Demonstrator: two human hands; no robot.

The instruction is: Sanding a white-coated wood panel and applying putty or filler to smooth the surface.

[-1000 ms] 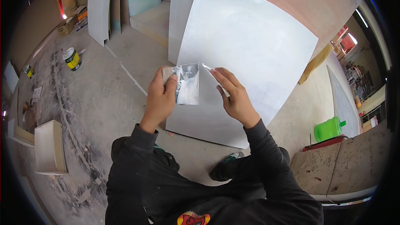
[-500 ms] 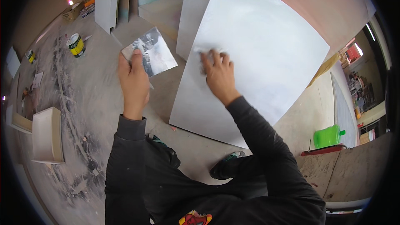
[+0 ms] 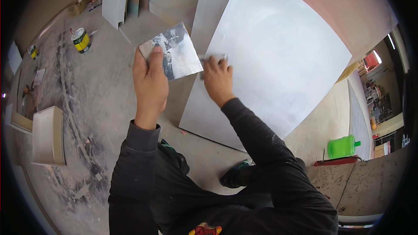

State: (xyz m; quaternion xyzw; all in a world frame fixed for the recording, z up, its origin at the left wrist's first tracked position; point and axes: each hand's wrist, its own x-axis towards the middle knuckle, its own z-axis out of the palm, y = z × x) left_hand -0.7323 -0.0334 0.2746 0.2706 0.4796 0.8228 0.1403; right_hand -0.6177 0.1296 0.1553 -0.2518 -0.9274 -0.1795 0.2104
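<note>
My left hand (image 3: 150, 82) is closed on a square flat board (image 3: 179, 54), thumb on top. White putty and dark grey smears cover the board's face. To its right, my right hand (image 3: 219, 82) grips a flat putty scraper (image 3: 222, 56), blurred by motion and largely hidden by the fingers. It is at the left edge of a large white panel (image 3: 283, 61), close beside the board's right corner. The panel leans tilted in front of me, its lower edge near my feet.
More panels (image 3: 115, 0) stand at the back left. A yellow-and-black can (image 3: 81, 41) and a smaller can (image 3: 32, 52) are on the stained floor. An open white box-like tray (image 3: 48, 135) lies at left. A green water jug (image 3: 342, 147) sits at right.
My right hand has moved left across the panel to its left edge with the scraper. My left hand and the board have shifted slightly right, closer to it.
</note>
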